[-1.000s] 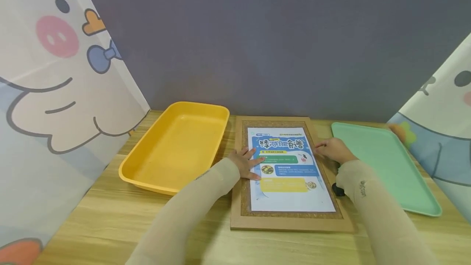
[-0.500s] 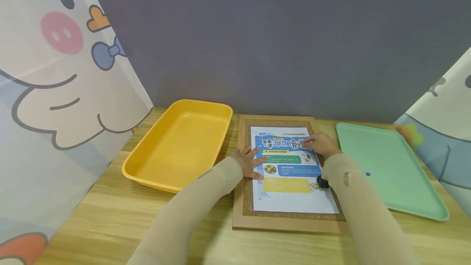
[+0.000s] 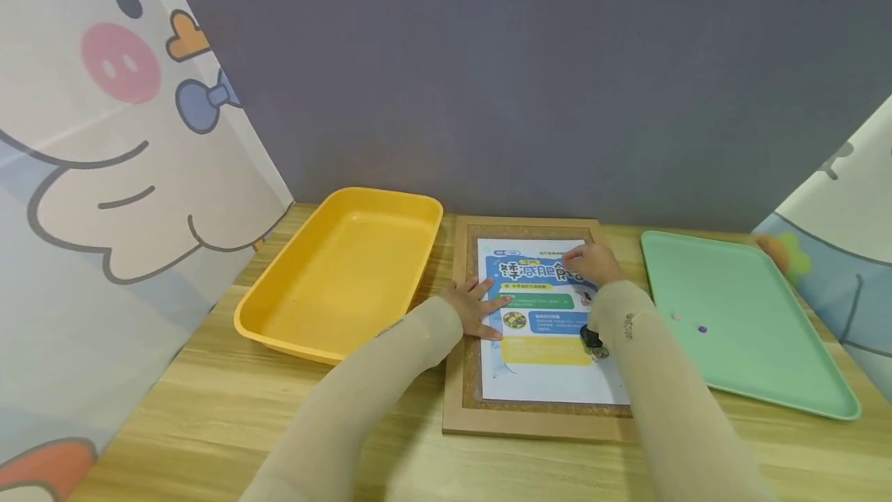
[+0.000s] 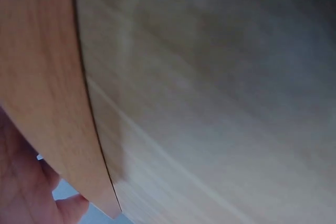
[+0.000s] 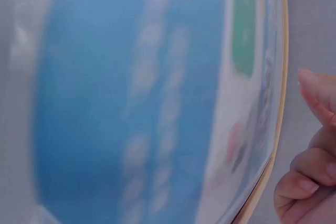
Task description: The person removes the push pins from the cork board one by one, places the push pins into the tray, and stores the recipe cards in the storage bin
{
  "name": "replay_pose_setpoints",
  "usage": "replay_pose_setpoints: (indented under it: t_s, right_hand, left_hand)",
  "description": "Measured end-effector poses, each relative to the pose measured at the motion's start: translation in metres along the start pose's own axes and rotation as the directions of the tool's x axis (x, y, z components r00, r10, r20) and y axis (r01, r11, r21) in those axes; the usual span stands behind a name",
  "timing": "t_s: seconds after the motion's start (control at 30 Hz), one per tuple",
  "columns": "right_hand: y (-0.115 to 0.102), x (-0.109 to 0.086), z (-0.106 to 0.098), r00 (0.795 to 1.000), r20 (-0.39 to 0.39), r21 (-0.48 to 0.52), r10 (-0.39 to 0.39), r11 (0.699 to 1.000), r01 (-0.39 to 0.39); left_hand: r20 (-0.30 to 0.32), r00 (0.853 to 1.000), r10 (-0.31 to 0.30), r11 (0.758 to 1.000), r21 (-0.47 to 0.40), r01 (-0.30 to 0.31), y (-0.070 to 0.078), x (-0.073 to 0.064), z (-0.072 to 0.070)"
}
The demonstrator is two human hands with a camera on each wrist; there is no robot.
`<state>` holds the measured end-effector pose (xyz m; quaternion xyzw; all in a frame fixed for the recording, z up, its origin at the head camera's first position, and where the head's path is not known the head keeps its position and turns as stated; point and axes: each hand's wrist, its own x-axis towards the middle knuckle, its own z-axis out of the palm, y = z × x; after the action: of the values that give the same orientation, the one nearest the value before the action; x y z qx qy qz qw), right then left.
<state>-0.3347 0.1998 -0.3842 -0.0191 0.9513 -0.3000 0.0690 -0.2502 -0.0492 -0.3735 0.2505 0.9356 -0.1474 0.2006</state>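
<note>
A printed poster sheet [image 3: 550, 382] with blue, green and yellow blocks lies on a cork board [image 3: 585, 408] with a wooden frame. My left hand [image 3: 470, 308] rests with spread fingers across the frame's left side and the sheet's left edge. In the left wrist view, part of that hand [image 4: 23, 182] shows at the wooden frame [image 4: 42, 51]. Above the right part of the poster's title is my right hand [image 3: 592, 263]. Its fingers [image 5: 294, 184] look curled in the right wrist view; I cannot tell whether something small is between the fingertips.
An orange-yellow tray [image 3: 334, 285] stands left of the board. On the right lies a mint-green tray [image 3: 739, 277], with a small purple piece [image 3: 702, 329] and a pale pink one [image 3: 675, 317] on it. A grey panel [image 3: 523, 84] rises behind the wooden table [image 3: 202, 409].
My right hand has moved left from the board's right edge to over the poster's title. Its arm now leaves the small pieces on the green tray in sight. The left hand stays put.
</note>
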Motion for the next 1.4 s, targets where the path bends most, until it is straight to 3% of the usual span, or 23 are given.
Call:
replay_pose_setpoints:
  t_s: [0.23, 0.47, 0.83, 1.07, 1.23, 1.4]
  right_hand:
    - [-0.012, 0.014, 0.011, 0.998, -0.022, 0.029, -0.052, 0.998, 0.052]
    - [-0.031, 0.017, 0.02, 0.994, -0.014, -0.034, -0.113, 0.993, 0.112]
    - [-0.048, 0.028, 0.033, 0.995, 0.016, 0.055, -0.103, 0.993, 0.102]
    - [-0.062, 0.027, 0.039, 0.988, 0.049, -0.028, -0.144, 0.989, 0.146]
    - [-0.071, 0.026, 0.04, 0.985, 0.079, -0.06, -0.153, 0.986, 0.158]
    - [-0.077, 0.029, 0.047, 0.961, 0.162, -0.059, -0.224, 0.97, 0.236]
  left_hand:
    - [-0.004, 1.0, -0.002, 1.0, -0.012, 0.002, 0.0, -0.001, 0.001]
    - [0.008, 1.0, -0.009, 0.999, -0.052, 0.009, 0.0, -0.003, 0.003]
    - [-0.009, 1.0, 0.019, 0.998, -0.062, -0.019, 0.001, -0.004, 0.0]
    - [0.011, 1.0, 0.002, 0.999, -0.035, -0.002, 0.002, 0.013, 0.009]
    - [0.007, 1.0, 0.012, 1.0, -0.013, -0.012, 0.004, 0.002, 0.0]
    - [-0.005, 1.0, 0.005, 1.0, -0.001, -0.005, 0.004, -0.003, -0.001]
